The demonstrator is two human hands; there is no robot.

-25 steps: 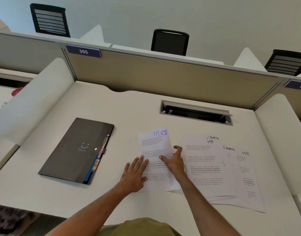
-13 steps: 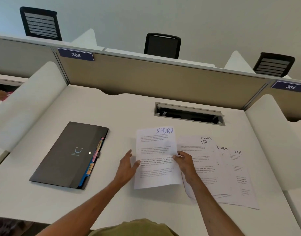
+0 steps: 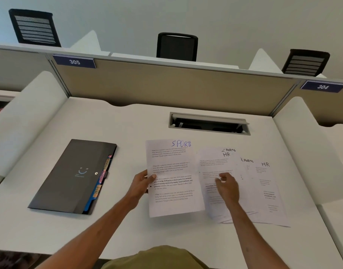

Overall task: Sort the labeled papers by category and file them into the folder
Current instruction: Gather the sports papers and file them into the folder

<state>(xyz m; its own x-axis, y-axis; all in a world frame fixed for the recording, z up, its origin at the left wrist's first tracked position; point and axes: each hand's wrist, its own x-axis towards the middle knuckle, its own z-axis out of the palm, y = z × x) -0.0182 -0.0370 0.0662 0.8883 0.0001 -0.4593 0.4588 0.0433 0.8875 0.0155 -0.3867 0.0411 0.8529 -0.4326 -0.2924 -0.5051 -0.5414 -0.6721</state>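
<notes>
The head view looks down on a white desk [image 3: 128, 123]. The left hand [image 3: 140, 184] pinches the left edge of a sheet [image 3: 172, 177] marked "SPORTS" in blue ink, with the thumb on top of the page and the other fingers under it. The sheet is in the middle of the desk; its right edge overlaps the pile [image 3: 242, 187] of other papers. The right hand [image 3: 228, 188] is over this pile with fingers loosely curled and holds nothing; I cannot tell if the fingertips touch the top page. In the pile, the headings "HR" and "SPORTS" are visible on fanned sheets. The dark folder [image 3: 73, 175] lies closed at the left, well apart from the papers, with coloured tabs [image 3: 100, 181] out of its right edge.
</notes>
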